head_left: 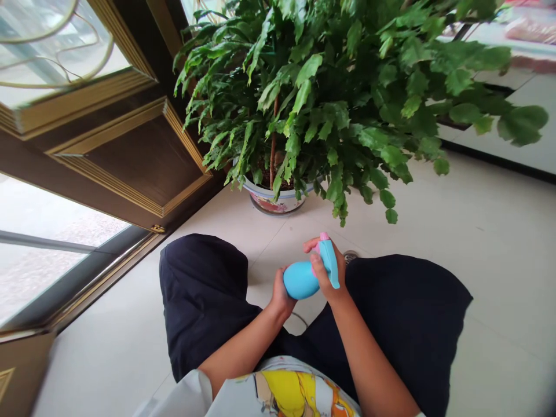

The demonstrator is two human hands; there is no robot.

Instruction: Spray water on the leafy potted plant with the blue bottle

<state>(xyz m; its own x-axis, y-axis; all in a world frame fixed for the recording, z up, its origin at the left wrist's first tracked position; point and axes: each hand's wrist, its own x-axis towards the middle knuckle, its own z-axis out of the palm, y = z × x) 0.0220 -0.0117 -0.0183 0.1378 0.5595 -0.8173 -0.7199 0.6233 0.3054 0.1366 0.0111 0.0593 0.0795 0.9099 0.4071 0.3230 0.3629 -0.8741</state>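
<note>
A light blue spray bottle with a pink nozzle and trigger is held between my two hands, above the gap between my knees. My left hand cups the bottle's rounded base, its fingers mostly hidden underneath. Around the sprayer head wraps my right hand, thumb across the neck and a finger at the pink trigger. The nozzle points away from me, toward a large potted plant with dense, flat, jagged green stems. It grows in a white pot with a painted red pattern.
On the left stands a dark brown door with gold trim, its threshold beside a bright outdoor area. Pale floor tiles spread around me. A white cabinet-like piece with a black base edge is at the right, partly behind the leaves.
</note>
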